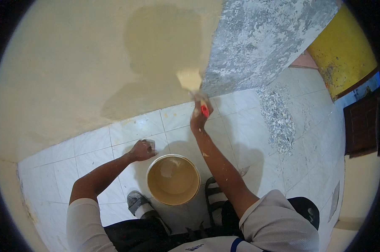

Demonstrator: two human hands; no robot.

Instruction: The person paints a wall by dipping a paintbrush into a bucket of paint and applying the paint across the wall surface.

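Note:
My right hand [201, 110] grips a wide flat tool [190, 79] with a red handle end; motion blur leaves unclear whether it is a paintbrush or a scraper. Its cream-coated head is at the beige painted wall [82, 56], near the border with a bare, patchy grey stretch of wall [253, 37]. Apart from any object, my left hand [142, 150] hangs with curled fingers over the floor, just up and left of the bucket. That round plastic bucket [149, 176] stands between my feet, with tan liquid paint inside.
White floor tiles [136, 126] carry a few yellowish spots along the wall's foot. Scraped paint flakes [280, 123] lie in a heap at right. Beyond are a yellow wall [344, 50] and a dark brown wooden door [361, 123]. My sandalled feet flank the bucket.

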